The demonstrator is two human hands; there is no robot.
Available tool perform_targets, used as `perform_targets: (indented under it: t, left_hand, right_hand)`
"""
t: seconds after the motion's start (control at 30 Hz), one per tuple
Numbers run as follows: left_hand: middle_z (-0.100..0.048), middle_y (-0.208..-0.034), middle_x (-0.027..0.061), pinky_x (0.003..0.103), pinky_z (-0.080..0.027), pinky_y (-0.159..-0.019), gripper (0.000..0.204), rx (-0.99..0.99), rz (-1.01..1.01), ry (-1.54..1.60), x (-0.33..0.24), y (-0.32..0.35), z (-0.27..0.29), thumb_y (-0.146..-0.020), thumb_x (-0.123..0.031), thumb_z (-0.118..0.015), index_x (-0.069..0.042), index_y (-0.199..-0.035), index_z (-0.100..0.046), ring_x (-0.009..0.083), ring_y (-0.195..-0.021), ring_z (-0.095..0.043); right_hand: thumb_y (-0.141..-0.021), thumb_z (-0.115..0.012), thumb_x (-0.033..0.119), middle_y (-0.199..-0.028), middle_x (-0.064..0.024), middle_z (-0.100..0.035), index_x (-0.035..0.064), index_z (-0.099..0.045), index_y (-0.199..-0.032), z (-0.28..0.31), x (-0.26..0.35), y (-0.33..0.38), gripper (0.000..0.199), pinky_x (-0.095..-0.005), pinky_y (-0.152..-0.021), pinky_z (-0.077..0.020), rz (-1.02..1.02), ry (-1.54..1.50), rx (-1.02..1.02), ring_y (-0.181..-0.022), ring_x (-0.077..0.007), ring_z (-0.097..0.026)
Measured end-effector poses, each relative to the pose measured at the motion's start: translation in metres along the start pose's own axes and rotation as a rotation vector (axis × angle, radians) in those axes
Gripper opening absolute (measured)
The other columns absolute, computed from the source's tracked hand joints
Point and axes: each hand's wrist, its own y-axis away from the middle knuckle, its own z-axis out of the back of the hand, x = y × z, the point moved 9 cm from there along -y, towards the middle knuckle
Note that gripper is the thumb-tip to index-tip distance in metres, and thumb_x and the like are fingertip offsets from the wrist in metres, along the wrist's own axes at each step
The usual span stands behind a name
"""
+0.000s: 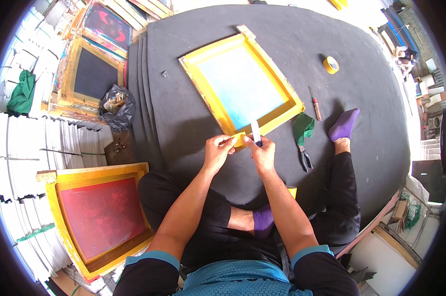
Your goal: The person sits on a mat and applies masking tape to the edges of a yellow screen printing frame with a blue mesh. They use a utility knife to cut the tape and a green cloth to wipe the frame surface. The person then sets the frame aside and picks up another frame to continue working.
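A yellow-taped printing frame with a pale blue mesh lies tilted on the black mat in front of me. At its near corner, my left hand pinches a strip of yellow tape. My right hand holds a small white-handled blade upright against the same corner. Both hands nearly touch each other. I sit on the mat with my legs in black trousers and purple socks.
Pliers, a green cloth, a brown-handled tool and a yellow tape roll lie right of the frame. A red-mesh frame sits at lower left, more frames and a black bag at upper left.
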Motion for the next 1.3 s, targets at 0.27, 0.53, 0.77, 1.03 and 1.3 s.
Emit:
perform_targets:
  t: [0.27, 0.53, 0.77, 1.03, 1.3]
  left_hand:
    - [-0.073, -0.083, 0.0067, 0.024, -0.053, -0.058, 0.026, -0.011, 0.04, -0.075, 0.007, 0.003, -0.001, -0.097, -0.017, -0.076, 0.007, -0.108, -0.075, 0.0091, -0.064, -0.066]
    - [-0.074, -0.084, 0.0073, 0.023, -0.054, -0.057, 0.031, -0.07, 0.107, -0.078, 0.011, 0.005, 0.004, -0.097, -0.019, -0.075, 0.007, -0.114, -0.073, 0.0088, -0.064, -0.066]
    - [-0.074, -0.087, 0.0081, 0.025, -0.054, -0.059, 0.028, 0.001, 0.207, -0.104, 0.018, 0.003, 0.003, -0.098, -0.021, -0.075, 0.005, -0.107, -0.073, 0.0098, -0.067, -0.066]
    - [-0.073, -0.081, 0.0071, 0.024, -0.053, -0.058, 0.024, -0.036, 0.134, -0.312, 0.016, 0.001, 0.005, -0.097, -0.02, -0.074, 0.004, -0.101, -0.072, 0.0095, -0.065, -0.066]
    - [-0.075, -0.078, 0.012, 0.033, -0.056, -0.064, 0.02, -0.145, -0.183, -0.591, 0.005, 0.0, 0.008, -0.095, -0.017, -0.075, 0.003, -0.096, -0.074, 0.0167, -0.067, -0.072]
  right_hand:
    - [-0.086, -0.08, 0.027, -0.078, -0.0144, -0.075, -0.0009, -0.077, -0.098, 0.004, -0.012, -0.017, 0.031, -0.0382, -0.073, -0.0548, 0.083, 0.316, -0.043, -0.073, -0.023, -0.072]
    - [-0.086, -0.079, 0.03, -0.085, -0.018, -0.077, 0.0025, -0.079, -0.101, 0.001, -0.013, -0.024, 0.032, -0.0414, -0.078, -0.0562, 0.06, 0.42, -0.002, -0.082, -0.0303, -0.076]
    - [-0.086, -0.081, 0.025, -0.074, -0.0068, -0.069, 0.0011, -0.078, -0.095, 0.006, -0.012, -0.029, 0.026, -0.0355, -0.067, -0.0499, 0.1, 0.409, 0.029, -0.069, -0.0172, -0.061]
    - [-0.085, -0.078, 0.042, -0.087, -0.0239, -0.074, 0.0037, -0.076, -0.101, 0.002, -0.018, -0.03, 0.042, -0.0491, -0.079, -0.0557, 0.097, 0.597, 0.051, -0.088, -0.0429, -0.073]
    - [-0.088, -0.075, 0.044, -0.088, -0.0238, -0.074, 0.0068, -0.075, -0.1, -0.005, -0.011, -0.02, 0.039, -0.0541, -0.08, -0.0556, 0.136, 0.771, -0.026, -0.089, -0.0455, -0.072]
